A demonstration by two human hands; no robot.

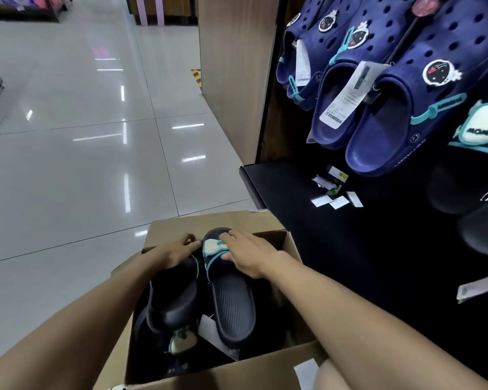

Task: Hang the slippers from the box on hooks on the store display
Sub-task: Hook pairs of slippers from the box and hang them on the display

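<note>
An open cardboard box (pixel 290 249) stands on the floor below me with several dark navy slippers inside. My right hand (pixel 248 253) grips the strap end of one navy slipper (pixel 231 305) with teal trim and a white charm. My left hand (pixel 178 250) holds the front of its partner slipper (pixel 172 302), lying beside it. Another slipper with a pale charm (pixel 182 340) lies lower in the box. To the right, the black store display (pixel 364 235) carries hanging blue clogs (pixel 392 116) with tags.
Loose white paper tags (pixel 334 199) lie on the black display shelf. Dark slides (pixel 473 187) with a teal and white charm hang at the far right. A wooden panel (pixel 234 80) edges the display. Glossy white floor tiles (pixel 82 164) stretch to the left.
</note>
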